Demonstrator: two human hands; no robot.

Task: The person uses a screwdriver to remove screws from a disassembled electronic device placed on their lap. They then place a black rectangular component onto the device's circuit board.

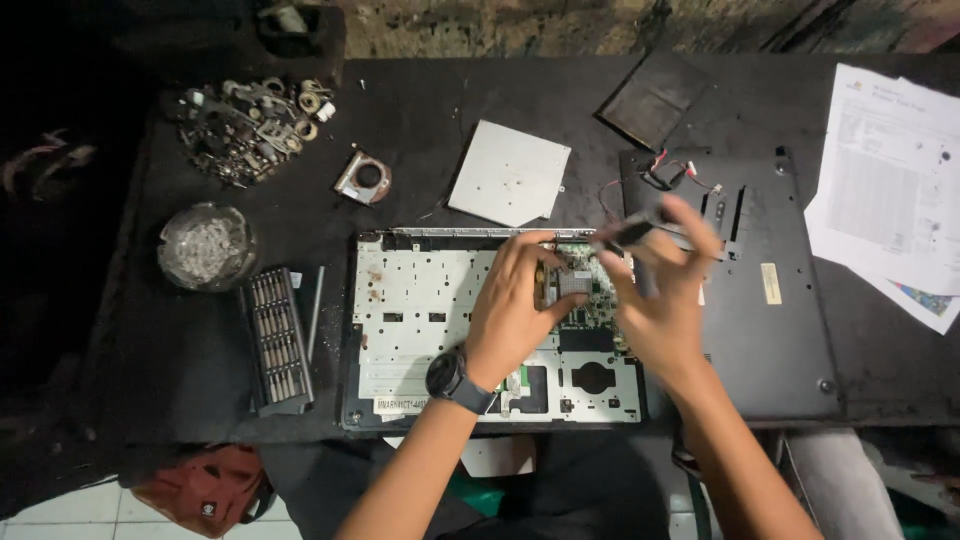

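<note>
You are sitting at a dark work table (420, 110), with pale floor tiles showing below its near edge. An opened laptop shell (430, 320) is lying in front of you, its pale metal inner plate facing up, and a small green circuit board (585, 290) is sitting in its upper right part. Your left hand (515, 310), with a dark watch on the wrist, is resting on the shell, its fingers curled at the board's left edge and touching it. Your right hand (665, 290) is hovering just right of the board, fingers pinching a thin dark tool (630, 230), too blurred to identify. The board is probably light, stiff and fragile, so you are best taking it by its bare edges, not by the chips. Beside the shell, the black bottom cover (770, 300) is lying to the right, with red and black wires near its top. A screwdriver bit case (278, 340), a glass dish (205, 245) and a heap of metal parts (250, 125) are sitting to the left, a grey square plate (510, 172) behind, and printed sheets (890, 190) at far right.
</note>
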